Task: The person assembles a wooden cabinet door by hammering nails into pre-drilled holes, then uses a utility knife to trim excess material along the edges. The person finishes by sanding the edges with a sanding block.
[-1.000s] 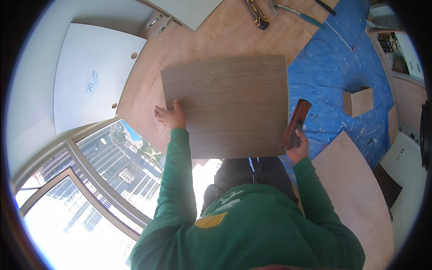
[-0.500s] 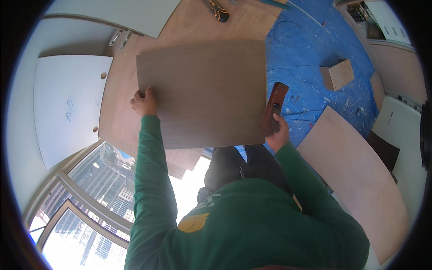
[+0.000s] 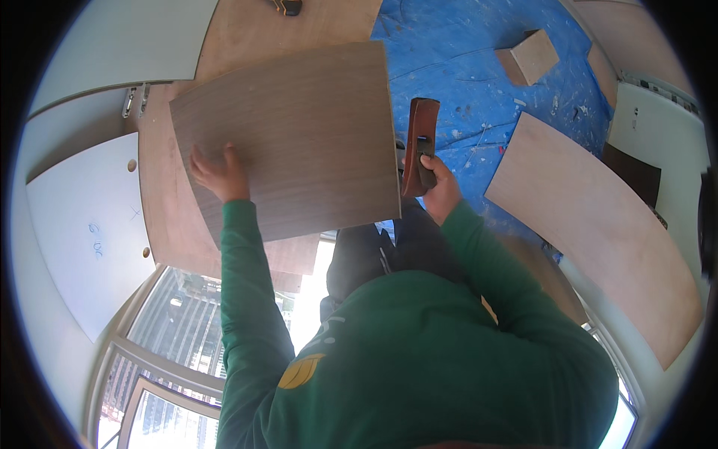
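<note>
A grey-brown wood-grain panel (image 3: 307,135) lies over the light wooden work surface in front of me, its right edge beside the blue floor sheet. My left hand (image 3: 224,176) rests on the panel's left part, fingers spread and holding nothing. At the right edge, my right hand (image 3: 443,193) grips a reddish-brown wooden hand plane (image 3: 423,123), thumb on its near part. The plane stands close to the panel's edge; whether they touch, I cannot tell.
A blue sheet (image 3: 456,105) covers the floor at right, with a wooden box (image 3: 532,58) on it. A large pale board (image 3: 598,217) leans at right. At left are a white panel with holes (image 3: 86,217) and a window (image 3: 176,318). A black-and-yellow tool handle (image 3: 288,6) lies at the top.
My left hand has gone from gripping the panel's left edge to lying spread on its face. The panel appears turned slightly. The plane stays in my right hand; the whole view has shifted.
</note>
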`<state>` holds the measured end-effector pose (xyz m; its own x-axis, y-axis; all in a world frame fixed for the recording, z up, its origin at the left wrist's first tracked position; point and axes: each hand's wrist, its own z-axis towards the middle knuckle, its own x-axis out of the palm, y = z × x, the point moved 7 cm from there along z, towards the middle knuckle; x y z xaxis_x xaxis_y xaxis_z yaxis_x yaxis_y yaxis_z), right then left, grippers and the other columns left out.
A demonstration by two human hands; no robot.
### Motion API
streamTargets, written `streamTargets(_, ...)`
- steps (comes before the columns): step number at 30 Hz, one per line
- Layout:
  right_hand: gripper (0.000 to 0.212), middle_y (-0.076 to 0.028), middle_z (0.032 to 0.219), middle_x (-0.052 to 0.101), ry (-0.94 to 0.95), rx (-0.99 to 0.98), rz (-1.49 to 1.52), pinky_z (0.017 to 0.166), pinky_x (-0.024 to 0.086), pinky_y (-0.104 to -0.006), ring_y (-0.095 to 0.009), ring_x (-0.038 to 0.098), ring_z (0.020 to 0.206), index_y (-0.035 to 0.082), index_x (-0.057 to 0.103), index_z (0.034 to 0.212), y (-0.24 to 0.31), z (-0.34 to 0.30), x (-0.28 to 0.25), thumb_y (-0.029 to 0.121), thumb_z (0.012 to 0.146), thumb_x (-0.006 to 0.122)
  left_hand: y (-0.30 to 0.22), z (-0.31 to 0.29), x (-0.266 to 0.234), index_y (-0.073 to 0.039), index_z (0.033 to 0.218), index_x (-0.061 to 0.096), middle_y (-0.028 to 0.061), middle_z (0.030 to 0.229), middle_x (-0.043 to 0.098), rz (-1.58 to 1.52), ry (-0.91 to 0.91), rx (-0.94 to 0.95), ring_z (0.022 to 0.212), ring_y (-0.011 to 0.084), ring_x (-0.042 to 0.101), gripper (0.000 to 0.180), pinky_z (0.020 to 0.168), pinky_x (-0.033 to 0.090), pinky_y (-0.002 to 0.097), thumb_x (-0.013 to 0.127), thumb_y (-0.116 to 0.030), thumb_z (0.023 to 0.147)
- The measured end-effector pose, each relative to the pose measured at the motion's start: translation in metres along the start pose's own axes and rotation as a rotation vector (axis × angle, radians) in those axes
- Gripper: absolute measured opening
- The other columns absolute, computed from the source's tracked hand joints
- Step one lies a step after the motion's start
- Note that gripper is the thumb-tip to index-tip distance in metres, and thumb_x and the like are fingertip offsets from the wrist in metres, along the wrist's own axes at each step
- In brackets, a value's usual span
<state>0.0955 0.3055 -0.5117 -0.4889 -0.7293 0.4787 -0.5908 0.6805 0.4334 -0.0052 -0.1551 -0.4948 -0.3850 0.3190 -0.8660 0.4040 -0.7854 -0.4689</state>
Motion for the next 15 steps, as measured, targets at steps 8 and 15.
streamTargets(8,0.04,-0.006,0.12,0.068,0.12,0.003,-0.019,0.1,0.051,-0.0379,-0.019,0.066,0.11,0.004,0.059,0.133,0.017,-0.024,0.055,0.03,0.103,0.064,-0.226,-0.187,0.015,0.002,0.14,0.058,0.0161,0.111,0.074,-0.999,1.329,-0.05,0.105,0.0231,0.07,0.057,0.092,0.055,0.0377,0.072,-0.033,0.097)
streamTargets(15,0.037,-0.005,0.124,0.067,0.146,0.101,-0.021,0.102,0.048,-0.0427,-0.018,0.063,0.112,0.007,0.062,0.13,0.014,-0.03,0.056,0.034,0.104,0.061,-0.216,-0.202,0.02,-0.001,0.149,0.051,0.0144,0.109,0.073,-1.065,1.222,-0.05,0.098,0.0238,0.069,0.059,0.088,0.054,0.0381,0.065,-0.033,0.102)
